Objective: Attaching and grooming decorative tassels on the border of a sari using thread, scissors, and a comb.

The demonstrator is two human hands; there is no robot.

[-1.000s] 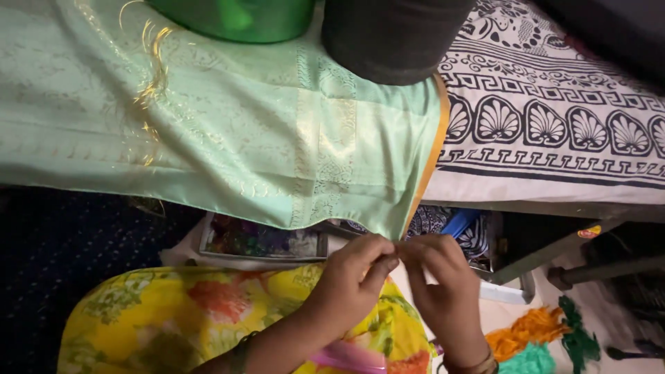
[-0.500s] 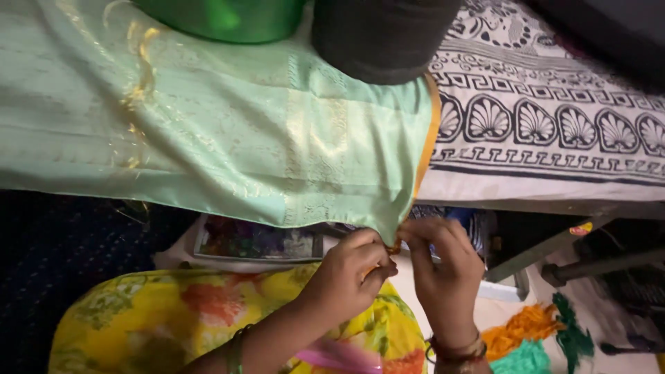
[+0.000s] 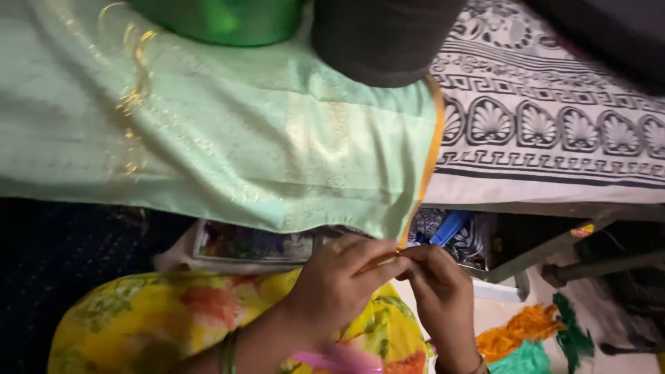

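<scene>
A pale green silk cloth (image 3: 228,138) with gold woven bands and an orange edge (image 3: 424,180) is draped over a table and hangs down toward me. My left hand (image 3: 339,284) and my right hand (image 3: 438,294) meet at the cloth's lower right corner. Both pinch the orange edge between thumb and fingers, fingertips touching each other. What lies between the fingertips is too small to make out. My left wrist wears a green bangle (image 3: 227,353).
A green cone (image 3: 222,21) and a dark grey cone (image 3: 384,38) stand on the cloth at the top. A black-and-white patterned sheet (image 3: 554,131) covers the table at right. My lap is in yellow floral fabric (image 3: 159,325). Orange and green cloth (image 3: 530,339) lies on the floor.
Both hands have stayed at the cloth's corner, shifting slightly while working the orange edge. The view has drifted a little.
</scene>
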